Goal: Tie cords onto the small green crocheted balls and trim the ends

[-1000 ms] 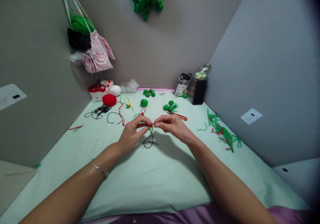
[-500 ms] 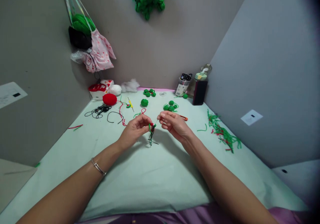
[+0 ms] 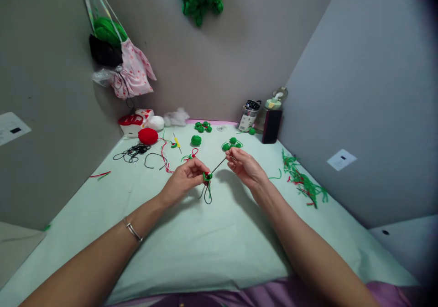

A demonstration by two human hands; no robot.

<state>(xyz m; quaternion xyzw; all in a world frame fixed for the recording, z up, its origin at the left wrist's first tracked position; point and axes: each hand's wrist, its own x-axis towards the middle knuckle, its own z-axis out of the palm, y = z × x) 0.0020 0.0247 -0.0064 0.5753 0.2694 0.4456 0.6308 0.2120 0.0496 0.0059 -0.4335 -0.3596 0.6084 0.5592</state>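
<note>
Around the round ball of green yarn (image 3: 196, 140), the desk (image 3: 219, 247), covered in pale green cloth, forms the largest element. To the ball's right and nearer the viewer: a loose heap of green and red yarn trimmings (image 3: 305, 181). In front of the ball, two bare hands: the left hand (image 3: 186, 178) slightly to its left, the right hand (image 3: 244, 165) to its right. Left of the ball: a tangle of thin black cord (image 3: 137, 149) and an oval ball of red yarn (image 3: 148, 136). In front of the ball: a small green-and-red piece of yarn work (image 3: 207, 176), pinched by the left fingers. Thinnest, a black strand (image 3: 219, 165) runs to the right fingers, closed on its end; any needle there is indiscernible. Since half a second earlier, the right hand has moved and the strand has straightened, which suggests it is being drawn through the piece.
</note>
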